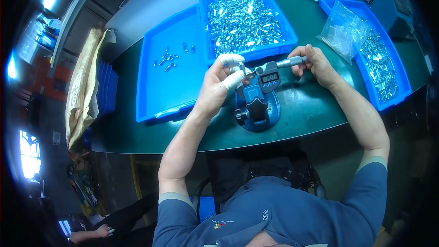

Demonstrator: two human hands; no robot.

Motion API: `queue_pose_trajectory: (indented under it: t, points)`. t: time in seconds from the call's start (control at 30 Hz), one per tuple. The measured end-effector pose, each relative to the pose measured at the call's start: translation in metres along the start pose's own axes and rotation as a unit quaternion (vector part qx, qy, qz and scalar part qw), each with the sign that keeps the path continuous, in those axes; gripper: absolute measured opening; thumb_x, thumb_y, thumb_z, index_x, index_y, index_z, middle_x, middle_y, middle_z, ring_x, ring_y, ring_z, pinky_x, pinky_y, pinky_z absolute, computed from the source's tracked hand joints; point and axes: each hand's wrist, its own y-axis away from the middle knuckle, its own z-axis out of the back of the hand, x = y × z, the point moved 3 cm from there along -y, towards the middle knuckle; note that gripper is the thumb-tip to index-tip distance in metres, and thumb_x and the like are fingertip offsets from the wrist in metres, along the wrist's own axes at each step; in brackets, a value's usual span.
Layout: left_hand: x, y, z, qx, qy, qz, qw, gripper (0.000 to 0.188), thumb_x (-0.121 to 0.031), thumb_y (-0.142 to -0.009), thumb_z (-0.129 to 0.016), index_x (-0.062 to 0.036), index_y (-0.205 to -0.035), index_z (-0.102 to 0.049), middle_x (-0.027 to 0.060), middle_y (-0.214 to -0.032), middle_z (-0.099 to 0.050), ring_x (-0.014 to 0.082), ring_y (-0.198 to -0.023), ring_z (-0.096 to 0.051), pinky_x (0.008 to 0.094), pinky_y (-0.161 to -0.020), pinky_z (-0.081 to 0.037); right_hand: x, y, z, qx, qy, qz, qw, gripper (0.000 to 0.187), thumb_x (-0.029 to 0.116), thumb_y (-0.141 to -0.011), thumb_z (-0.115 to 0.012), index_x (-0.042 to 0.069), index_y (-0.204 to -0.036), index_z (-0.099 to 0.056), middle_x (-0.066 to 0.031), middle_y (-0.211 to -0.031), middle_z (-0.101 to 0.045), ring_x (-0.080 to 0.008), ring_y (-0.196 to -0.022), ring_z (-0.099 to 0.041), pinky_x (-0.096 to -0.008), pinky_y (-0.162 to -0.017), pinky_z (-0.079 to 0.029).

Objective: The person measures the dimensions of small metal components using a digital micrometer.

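A digital micrometer point(270, 78) with a small grey display is clamped in a blue stand point(257, 105) on the green table. My left hand point(214, 84), white covers on its thumb and finger, pinches a small shiny metal pin point(242, 66) at the micrometer's jaws. Whether the jaws touch the pin is too small to tell. My right hand point(319, 66) grips the micrometer's thimble point(293, 61) between thumb and fingers. Beyond my left hand, a shallow blue tray point(171, 96) has several similar metal pins point(169, 58) lying in it.
A deeper blue tray point(291, 36) heaped with metal pins stands at the back. At the right, another blue tray point(397, 71) holds more pins and a clear plastic bag point(340, 32). Brown paper sacking point(82, 87) stands off the table's left end. Another person's hand point(104, 231) shows at lower left.
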Motion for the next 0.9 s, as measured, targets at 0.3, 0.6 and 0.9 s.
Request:
queue_pose_trajectory:
  t: [0.3,0.6,0.9]
  points:
    - [-0.003,0.005,0.002,-0.014,0.019,0.016,1.000,0.033,-0.008,-0.091,-0.063,-0.0064,-0.121,-0.051,0.0111,-0.099,-0.065,0.0172,-0.089,-0.065,0.0311,-0.082,-0.052,-0.004,0.005,-0.006,-0.041,-0.096,-0.043,0.994,0.074,0.066,-0.097,-0.031,0.000,-0.105,-0.063,-0.0060,-0.085,-0.066,-0.0111,-0.078,-0.062,-0.0239,-0.070,-0.049]
    - [-0.003,0.005,0.002,-0.019,0.019,0.016,1.000,0.033,-0.014,-0.091,-0.063,-0.0061,-0.121,-0.052,0.0112,-0.097,-0.065,0.0167,-0.086,-0.064,0.0312,-0.081,-0.052,0.009,0.008,-0.015,-0.052,-0.037,0.008,0.998,0.055,0.049,-0.090,-0.065,-0.001,-0.113,-0.060,-0.0057,-0.086,-0.063,-0.0107,-0.075,-0.059,-0.0246,-0.071,-0.047]
    - [0.003,0.006,0.003,-0.014,0.034,0.019,0.999,0.030,-0.020,-0.095,-0.061,-0.0065,-0.121,-0.053,0.0098,-0.096,-0.065,0.0164,-0.085,-0.065,0.0314,-0.080,-0.052,0.016,0.013,-0.018,-0.058,0.002,0.009,0.998,0.037,0.033,-0.090,-0.069,0.000,-0.105,-0.064,-0.0064,-0.083,-0.063,-0.0117,-0.072,-0.058,-0.0244,-0.066,-0.045]
